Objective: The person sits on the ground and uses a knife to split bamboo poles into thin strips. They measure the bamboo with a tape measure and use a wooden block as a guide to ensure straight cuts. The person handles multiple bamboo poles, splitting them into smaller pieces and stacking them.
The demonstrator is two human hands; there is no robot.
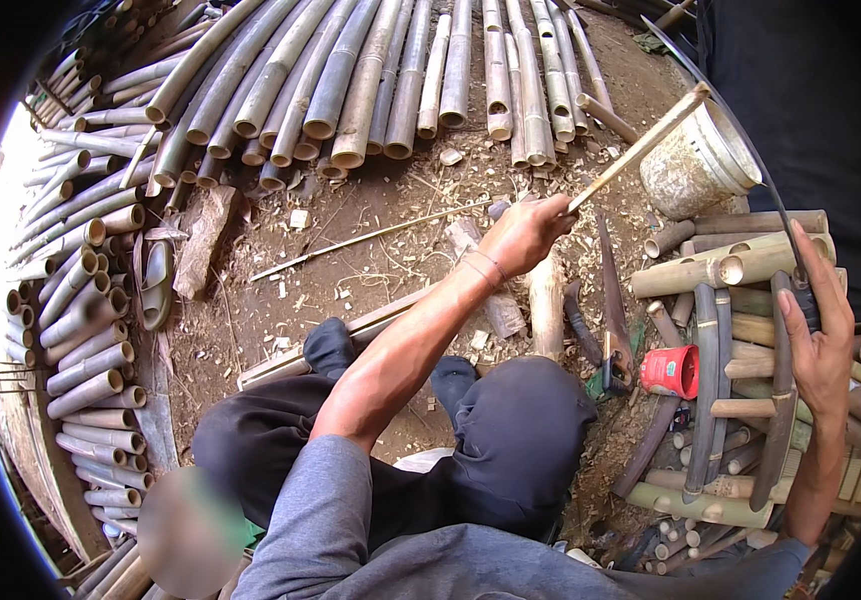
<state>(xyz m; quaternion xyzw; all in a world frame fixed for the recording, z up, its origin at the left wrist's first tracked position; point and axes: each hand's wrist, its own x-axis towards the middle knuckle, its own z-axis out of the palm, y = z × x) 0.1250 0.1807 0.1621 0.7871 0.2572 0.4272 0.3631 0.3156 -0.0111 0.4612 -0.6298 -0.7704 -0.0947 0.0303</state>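
Observation:
My left hand (528, 236) is closed around the lower end of a bamboo strip (640, 148), which slants up to the right. My right hand (822, 325) holds the dark handle of a machete (760, 170) between thumb and fingers, the fingers fairly straight. The long curved blade reaches up and left, passing by the far tip of the strip; whether they touch I cannot tell. Below my left hand a short wooden log (546, 305) lies on the ground between my knees and the shavings. A dirty white bucket (695, 165) sits tilted behind the strip and blade.
Bamboo poles (350, 80) lie in rows at the back, with more stacked tubes (100, 370) at the left. A handsaw (613, 300), a red cup (670, 372) and a bamboo rack (715, 400) are at the right. One slipper (157, 285) lies left, near a wood block (207, 240).

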